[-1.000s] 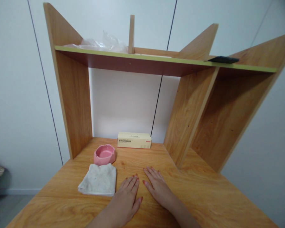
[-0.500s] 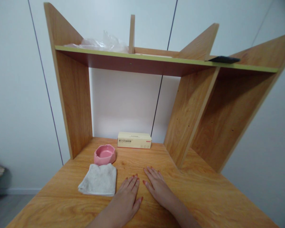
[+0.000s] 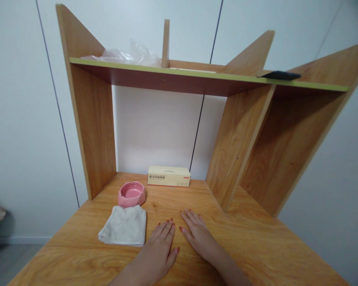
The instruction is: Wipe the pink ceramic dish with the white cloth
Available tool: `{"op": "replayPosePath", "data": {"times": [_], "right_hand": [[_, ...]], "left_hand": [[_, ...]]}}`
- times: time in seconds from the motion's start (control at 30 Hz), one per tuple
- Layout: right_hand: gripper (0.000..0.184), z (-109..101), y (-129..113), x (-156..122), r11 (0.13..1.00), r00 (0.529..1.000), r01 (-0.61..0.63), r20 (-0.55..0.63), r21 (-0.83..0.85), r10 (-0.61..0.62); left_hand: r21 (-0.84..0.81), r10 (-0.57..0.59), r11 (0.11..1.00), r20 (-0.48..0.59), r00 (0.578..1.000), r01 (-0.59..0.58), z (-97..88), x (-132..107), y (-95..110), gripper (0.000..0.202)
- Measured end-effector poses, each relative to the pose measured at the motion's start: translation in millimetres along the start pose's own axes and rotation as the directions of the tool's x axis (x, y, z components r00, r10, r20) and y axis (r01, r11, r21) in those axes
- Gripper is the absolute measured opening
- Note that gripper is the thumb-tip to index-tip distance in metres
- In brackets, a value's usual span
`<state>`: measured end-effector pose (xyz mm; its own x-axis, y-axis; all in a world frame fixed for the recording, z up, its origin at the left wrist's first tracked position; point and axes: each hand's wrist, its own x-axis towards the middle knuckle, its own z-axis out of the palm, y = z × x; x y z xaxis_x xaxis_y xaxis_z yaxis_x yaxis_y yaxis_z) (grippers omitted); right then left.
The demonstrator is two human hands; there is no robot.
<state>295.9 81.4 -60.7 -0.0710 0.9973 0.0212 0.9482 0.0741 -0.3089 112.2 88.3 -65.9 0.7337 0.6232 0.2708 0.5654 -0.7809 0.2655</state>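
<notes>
My left hand (image 3: 159, 248) lies flat on the wooden desk (image 3: 265, 250), palm down, holding nothing. Just to its left is a folded light-grey cloth (image 3: 123, 225). To the right, my right hand (image 3: 198, 234) also rests palm down on the desktop with its fingers stretched forward. A gap of bare wood separates the two hands. Behind the cloth sits a pink ashtray-like dish (image 3: 131, 194) with a notched rim. Farther back, against the wall, stands a long cream cling film box (image 3: 168, 176) with printed characters on its front.
A wooden shelf unit rises from the desk, with a green-edged shelf (image 3: 191, 73) across it and an upright divider (image 3: 241, 143) at right. Up on the shelf lie a clear plastic bag (image 3: 134, 55) and a flat black object (image 3: 281, 75).
</notes>
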Motion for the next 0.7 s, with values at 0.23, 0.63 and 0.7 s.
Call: {"op": "replayPosePath", "data": {"times": [0.23, 0.63, 0.7], "right_hand": [[0.058, -1.9, -1.6, -0.8, 1.0, 1.0, 0.003, 0.007, -0.005, -0.003], [0.058, -1.7, -1.1, -0.9, 1.0, 1.0, -0.003, 0.012, -0.003, 0.003], [0.058, -1.8, -1.2, -0.9, 1.0, 1.0, -0.002, 0.015, 0.0, 0.002]], "left_hand": [[0.011, -0.005, 1.0, 0.013, 1.0, 0.005, 1.6, 0.8, -0.9, 0.049], [0.008, -0.004, 1.0, 0.018, 1.0, 0.004, -1.3, -0.3, 1.3, 0.049], [0.004, 0.0, 1.0, 0.003, 1.0, 0.0, -0.9, -0.6, 0.8, 0.048]]}}
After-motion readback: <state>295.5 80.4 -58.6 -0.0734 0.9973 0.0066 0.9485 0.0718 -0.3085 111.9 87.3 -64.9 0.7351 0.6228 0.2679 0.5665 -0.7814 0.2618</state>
